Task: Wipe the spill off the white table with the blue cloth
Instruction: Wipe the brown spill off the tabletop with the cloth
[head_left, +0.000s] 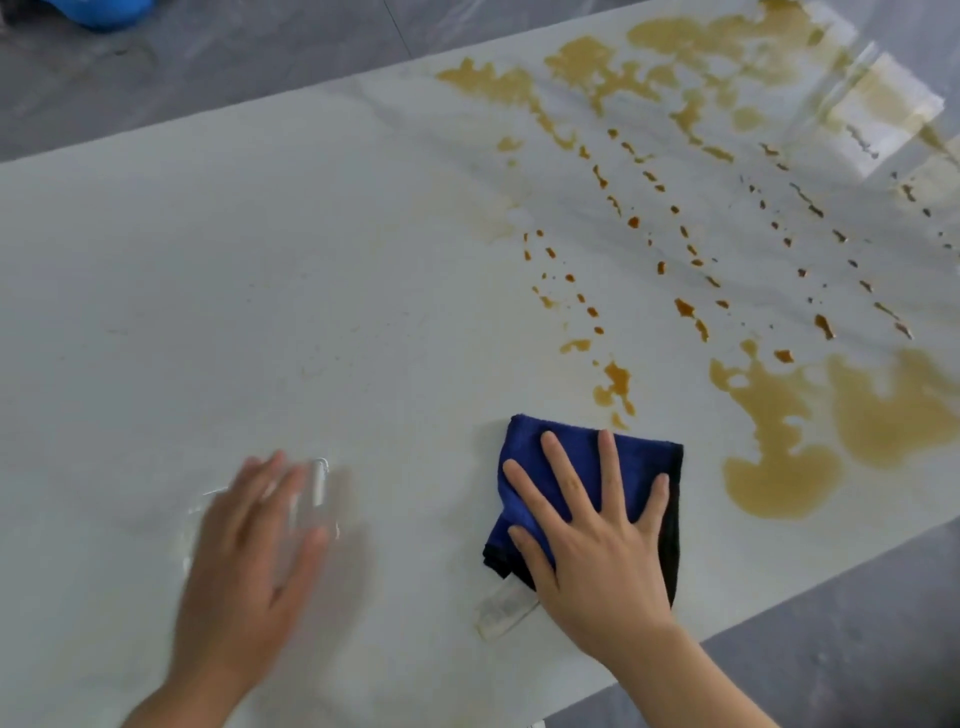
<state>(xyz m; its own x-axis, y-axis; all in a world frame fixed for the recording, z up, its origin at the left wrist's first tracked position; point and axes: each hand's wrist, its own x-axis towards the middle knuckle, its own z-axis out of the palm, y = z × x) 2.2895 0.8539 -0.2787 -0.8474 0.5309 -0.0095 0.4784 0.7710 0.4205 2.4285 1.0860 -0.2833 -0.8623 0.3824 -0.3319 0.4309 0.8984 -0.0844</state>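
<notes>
White table (260, 260) fills the view; right hand (602, 545) presses flat, fingers spread, on the folded blue cloth (566, 467) near the front edge; left hand (249, 540), blurred, fingers straight, rests beside it; brownish spill (779, 452) lies just right of the cloth and streaks toward the far edge.

Two bare hands are showing at the frame's lower edge, the left hand (244, 540) and right hand (597, 545), forearms uncovered, wearing no visible sleeves, rings or gloves.
</notes>
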